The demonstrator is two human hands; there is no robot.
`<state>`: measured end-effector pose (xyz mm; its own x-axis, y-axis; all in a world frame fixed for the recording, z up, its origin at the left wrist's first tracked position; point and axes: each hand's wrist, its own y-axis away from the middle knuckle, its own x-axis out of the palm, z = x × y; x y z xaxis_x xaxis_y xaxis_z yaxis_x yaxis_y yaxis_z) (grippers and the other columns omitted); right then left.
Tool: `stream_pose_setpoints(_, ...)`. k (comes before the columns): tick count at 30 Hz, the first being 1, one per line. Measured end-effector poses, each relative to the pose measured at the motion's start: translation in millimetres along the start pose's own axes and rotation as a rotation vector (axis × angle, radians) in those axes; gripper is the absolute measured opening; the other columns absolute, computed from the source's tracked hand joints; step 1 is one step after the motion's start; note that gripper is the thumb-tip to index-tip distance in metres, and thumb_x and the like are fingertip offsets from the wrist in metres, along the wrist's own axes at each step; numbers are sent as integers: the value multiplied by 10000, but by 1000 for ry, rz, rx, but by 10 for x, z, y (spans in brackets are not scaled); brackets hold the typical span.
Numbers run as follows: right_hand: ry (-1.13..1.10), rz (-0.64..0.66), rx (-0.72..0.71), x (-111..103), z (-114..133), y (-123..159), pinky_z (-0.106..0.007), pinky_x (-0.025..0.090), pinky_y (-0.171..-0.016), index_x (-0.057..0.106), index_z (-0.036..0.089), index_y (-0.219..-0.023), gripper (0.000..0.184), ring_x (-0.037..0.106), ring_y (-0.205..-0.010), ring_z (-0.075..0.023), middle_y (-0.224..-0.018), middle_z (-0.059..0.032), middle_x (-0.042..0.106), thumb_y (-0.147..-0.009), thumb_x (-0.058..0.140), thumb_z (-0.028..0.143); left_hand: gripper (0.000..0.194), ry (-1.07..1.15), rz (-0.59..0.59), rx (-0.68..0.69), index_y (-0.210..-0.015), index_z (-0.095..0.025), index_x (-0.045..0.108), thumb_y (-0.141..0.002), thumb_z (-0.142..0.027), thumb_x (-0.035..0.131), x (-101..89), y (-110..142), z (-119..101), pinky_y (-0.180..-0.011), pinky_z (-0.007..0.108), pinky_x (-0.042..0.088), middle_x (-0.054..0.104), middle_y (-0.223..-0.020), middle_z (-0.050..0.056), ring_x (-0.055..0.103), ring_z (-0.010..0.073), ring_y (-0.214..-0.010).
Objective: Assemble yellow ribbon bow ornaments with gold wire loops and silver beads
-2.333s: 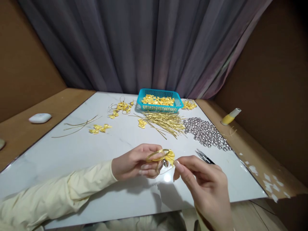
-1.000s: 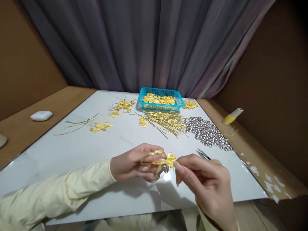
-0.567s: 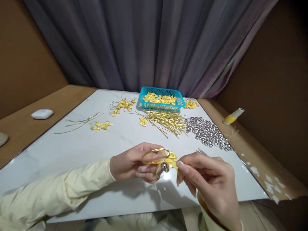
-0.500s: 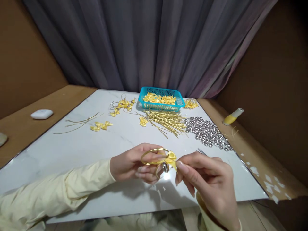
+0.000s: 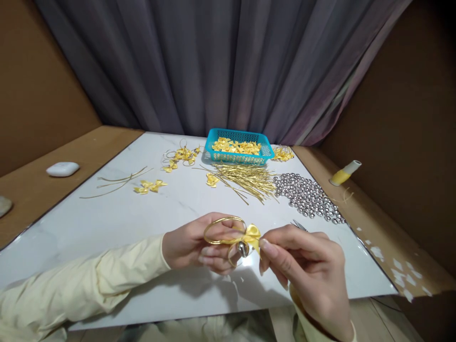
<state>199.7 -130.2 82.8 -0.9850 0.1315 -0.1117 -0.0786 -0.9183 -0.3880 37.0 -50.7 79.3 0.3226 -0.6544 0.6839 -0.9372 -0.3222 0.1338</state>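
My left hand (image 5: 210,247) is closed around a gold cord loop (image 5: 210,237), its fingertips by the knot. A yellow ribbon bow (image 5: 253,233) sits at the right end of the loop. Just below the bow hangs a small silver bell (image 5: 242,249), with a thin curl of cord beside it. My right hand (image 5: 306,270) pinches the right edge of the bow between thumb and forefinger. Both hands are held above the front part of the white tabletop (image 5: 149,285). Under the right fingers, the exact pinch point is partly hidden.
A blue basket (image 5: 239,160) of yellow bows stands at the back. Before it lie gold cords (image 5: 247,180) and silver bells (image 5: 308,197). Finished-looking looped bows (image 5: 185,154) and loose bows (image 5: 149,186) lie left. Pointed metal tips (image 5: 299,225) show behind my right hand.
The gold loop, bow and bell have shifted slightly left and turned a little in my fingers. Both hands stay almost in place.
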Motion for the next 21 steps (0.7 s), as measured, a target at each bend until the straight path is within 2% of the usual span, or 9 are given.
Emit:
stream_pose_setpoints(3, 29, 7, -6, -10, 16, -12, -178, 275, -303, 617, 157, -615, 175, 394, -348, -60, -462, 10, 542, -779, 572, 200, 207, -9, -13, 2, -678, -142, 505, -769, -298, 606, -4, 7, 7, -363, 166, 214, 313, -358, -103, 169, 16, -292)
stream_pose_setpoints(8, 117, 51, -64, -68, 50, -31, -184, 324, -348, 619, 158, -623, 178, 448, -389, -80, -460, 11, 536, -786, 554, 185, 164, -15, -42, -22, -674, -133, 520, -762, -244, 604, -10, 12, -2, -353, 152, 198, 307, -362, -100, 151, 10, -310)
stream_pose_setpoints(17, 340, 225, -103, -211, 151, -103, -190, 315, -385, 613, 158, -619, 189, 390, -376, -67, -443, 26, 496, -793, 555, 201, 161, -65, -66, -71, -639, -116, 528, -749, -207, 604, 10, 17, -32, -309, 134, 120, 309, -374, -84, 168, 13, -320)
stream_pose_setpoints(21, 377, 308, -133, -235, 198, -149, -198, 294, -371, 614, 157, -622, 197, 416, -365, -71, -422, 25, 486, -801, 537, 187, 154, -87, -77, -110, -639, -104, 542, -737, -204, 605, 4, 20, -30, -294, 139, 113, 369, -392, -61, 163, 6, -308)
